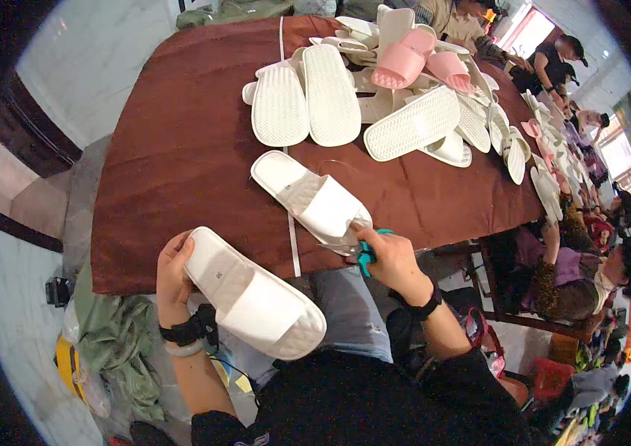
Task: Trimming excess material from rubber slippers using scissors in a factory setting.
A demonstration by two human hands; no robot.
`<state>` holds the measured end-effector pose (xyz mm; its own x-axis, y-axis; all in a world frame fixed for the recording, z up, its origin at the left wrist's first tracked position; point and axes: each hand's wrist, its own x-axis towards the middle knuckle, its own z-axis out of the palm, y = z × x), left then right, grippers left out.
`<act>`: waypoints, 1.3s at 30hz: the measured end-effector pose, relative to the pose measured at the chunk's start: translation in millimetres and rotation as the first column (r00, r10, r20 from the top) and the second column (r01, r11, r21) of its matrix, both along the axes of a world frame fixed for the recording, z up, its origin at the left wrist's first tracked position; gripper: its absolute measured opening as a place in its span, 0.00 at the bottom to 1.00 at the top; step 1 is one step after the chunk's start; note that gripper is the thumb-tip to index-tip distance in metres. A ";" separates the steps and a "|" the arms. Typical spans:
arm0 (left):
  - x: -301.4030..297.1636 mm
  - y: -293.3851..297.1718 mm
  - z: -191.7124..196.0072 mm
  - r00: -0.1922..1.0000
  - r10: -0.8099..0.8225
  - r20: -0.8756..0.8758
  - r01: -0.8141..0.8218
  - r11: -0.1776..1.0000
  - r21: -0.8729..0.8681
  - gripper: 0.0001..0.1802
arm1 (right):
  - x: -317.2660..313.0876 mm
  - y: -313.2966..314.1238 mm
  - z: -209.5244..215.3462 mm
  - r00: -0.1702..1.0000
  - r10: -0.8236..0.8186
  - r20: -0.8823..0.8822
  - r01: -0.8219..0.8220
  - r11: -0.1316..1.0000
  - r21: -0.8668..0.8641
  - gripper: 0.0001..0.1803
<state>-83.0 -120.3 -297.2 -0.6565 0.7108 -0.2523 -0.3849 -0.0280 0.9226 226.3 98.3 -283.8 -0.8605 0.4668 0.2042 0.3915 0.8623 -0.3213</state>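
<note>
A white slipper [260,303] is gripped at its heel end by my left hand [175,269], sole down and tilted over the table's near edge. In my right hand [396,262] is a pair of scissors [364,257] with teal handles, the fingers curled round them. Its blades point left, beside the toe of a second white slipper [317,199] that lies on the brown tablecloth [174,156]. Whether the blades touch that slipper I cannot tell.
Two white slippers [332,97] lie soles up at the far side, beside a pile of white slippers [413,123] with pink slippers [406,59] on top. Co-workers [590,275] sit along the right with more slippers. Green cloth [118,349] lies at lower left.
</note>
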 end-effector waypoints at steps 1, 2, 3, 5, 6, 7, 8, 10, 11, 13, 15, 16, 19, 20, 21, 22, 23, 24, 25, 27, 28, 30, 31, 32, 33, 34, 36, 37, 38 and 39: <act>-1.3 -1.3 -0.6 0.999 0.003 0.040 -0.005 1.000 0.031 0.14 | -3.5 -0.2 -1.2 0.999 0.034 -0.035 -0.033 0.999 0.018 0.27; -2.1 -2.3 -0.4 0.999 0.006 0.036 -0.007 0.999 0.035 0.14 | -4.9 -0.3 0.2 0.999 0.036 -0.040 -0.035 0.999 0.022 0.27; -2.5 -4.6 0.2 0.998 0.018 0.060 -0.021 0.999 0.045 0.15 | -7.0 -1.4 4.4 0.995 0.096 -0.039 -0.095 0.995 0.022 0.26; -4.3 -7.4 -2.3 0.996 0.035 0.080 -0.040 0.998 0.057 0.15 | -11.1 -1.7 7.9 0.986 0.159 -0.042 -0.158 0.987 0.026 0.25; -6.0 -6.5 -6.0 0.996 0.044 0.082 -0.048 0.998 0.046 0.15 | -12.4 -1.7 8.3 0.986 0.163 -0.017 -0.162 0.984 0.078 0.24; -7.5 -6.0 -8.7 0.995 0.053 0.084 -0.056 0.998 0.034 0.14 | -13.1 -1.1 8.5 0.986 0.165 0.009 -0.165 0.978 0.129 0.24; -8.5 -6.7 -10.5 0.996 0.052 0.079 -0.055 0.998 0.040 0.14 | -12.8 1.3 6.2 0.986 0.164 0.005 -0.163 0.977 0.135 0.24; -8.2 -6.4 -13.4 0.999 -0.002 0.053 -0.004 0.994 0.113 0.15 | -8.7 7.6 2.7 0.978 0.207 -0.016 -0.201 0.961 0.190 0.22; -8.5 -5.1 -15.1 0.999 -0.007 0.050 0.001 0.993 0.118 0.15 | -4.4 8.5 2.8 0.979 0.203 -0.017 -0.196 0.961 0.196 0.22; -9.5 -8.6 -15.0 0.999 0.012 0.052 -0.018 0.995 0.103 0.14 | -1.5 7.0 5.7 0.892 0.369 -0.260 -0.308 0.918 0.249 0.21; -8.5 -13.6 -13.7 0.998 0.036 0.058 -0.041 0.995 0.090 0.15 | 14.0 -2.6 17.5 0.894 0.322 -0.313 -0.303 0.947 0.110 0.21; -8.2 -15.3 -12.9 0.997 0.049 0.068 -0.054 0.996 0.074 0.15 | 25.1 -9.1 23.5 0.899 0.259 -0.353 -0.290 0.956 -0.036 0.22; -4.6 -34.1 -3.3 0.982 0.183 0.052 -0.186 0.981 0.063 0.16 | 73.2 -29.3 37.1 0.762 -0.091 -0.641 -0.172 0.926 -0.336 0.21; -6.3 -48.6 5.4 0.983 0.185 -0.001 -0.185 0.979 0.083 0.18 | 91.2 -35.2 48.1 0.750 -0.211 -0.626 -0.146 0.871 -0.469 0.22; -3.9 -57.1 13.9 0.983 0.184 -0.018 -0.181 0.977 0.114 0.18 | 107.7 -39.7 53.7 0.706 -0.308 -0.638 -0.109 0.842 -0.528 0.23; -1.3 -62.0 22.0 0.983 0.182 -0.035 -0.175 0.974 0.147 0.18 | 121.4 -41.9 58.6 0.654 -0.402 -0.641 -0.075 0.809 -0.584 0.24; 7.2 -63.4 29.5 0.958 0.275 -0.081 -0.264 0.957 0.124 0.17 | 133.6 -44.3 65.1 0.656 -0.469 -0.592 -0.084 0.734 -0.674 0.25; 15.5 -63.5 35.7 0.923 0.362 -0.132 -0.350 0.931 0.107 0.17 | 142.5 -46.7 68.8 0.655 -0.531 -0.538 -0.096 0.648 -0.755 0.25; 17.8 -64.1 36.6 0.908 0.406 -0.104 -0.396 0.912 0.109 0.15 | 147.7 -46.7 64.3 0.632 -0.586 -0.507 -0.125 0.569 -0.813 0.25; 26.4 -64.5 44.3 0.918 0.397 -0.010 -0.395 0.913 0.102 0.15 | 164.3 -48.0 54.7 0.592 -0.676 -0.439 -0.163 0.433 -0.887 0.25; 29.4 -64.8 46.2 0.917 0.390 0.085 -0.397 0.913 0.099 0.14 | 170.4 -50.0 48.4 0.557 -0.748 -0.360 -0.211 0.292 -0.933 0.25; 31.5 -63.8 41.2 0.951 0.233 0.205 -0.266 0.952 0.150 0.12 | 173.6 -54.1 32.0 0.516 -0.753 -0.407 -0.282 0.299 -0.911 0.20; 33.7 -59.1 40.3 0.948 0.272 0.167 -0.295 0.946 0.135 0.13 | 175.5 -55.3 26.2 0.438 -0.832 -0.342 -0.297 0.225 -0.928 0.17; 34.6 -57.4 36.1 0.942 0.310 0.128 -0.325 0.938 0.121 0.13 | 175.6 -56.6 22.3 0.358 -0.896 -0.265 -0.318 0.150 -0.936 0.15; 27.3 -58.8 22.9 0.946 0.321 0.049 -0.324 0.940 0.110 0.13 | 161.3 -56.1 30.3 0.363 -0.877 -0.313 -0.443 0.133 -0.887 0.12; 22.4 -59.8 11.8 0.948 0.317 0.000 -0.315 0.940 0.129 0.14 | 158.6 -53.6 26.7 0.365 -0.878 -0.310 -0.453 0.123 -0.883 0.12; 29.9 -44.8 15.4 0.944 0.330 -0.024 -0.325 0.937 0.126 0.14 | 155.8 -46.3 15.8 0.413 -0.880 -0.234 -0.499 -0.003 -0.867 0.14; 29.4 -43.1 12.1 0.946 0.323 0.000 -0.320 0.937 0.136 0.14 | 148.4 -45.7 21.1 0.429 -0.885 -0.178 -0.480 -0.056 -0.876 0.14; 29.7 -44.0 13.6 0.945 0.326 -0.005 -0.322 0.937 0.137 0.14 | 146.7 -44.0 18.8 0.430 -0.885 -0.180 -0.484 -0.058 -0.873 0.14; 33.9 -39.0 15.4 0.947 0.321 0.005 -0.318 0.935 0.156 0.14 | 148.3 -41.1 13.4 0.457 -0.874 -0.165 -0.411 -0.044 -0.910 0.13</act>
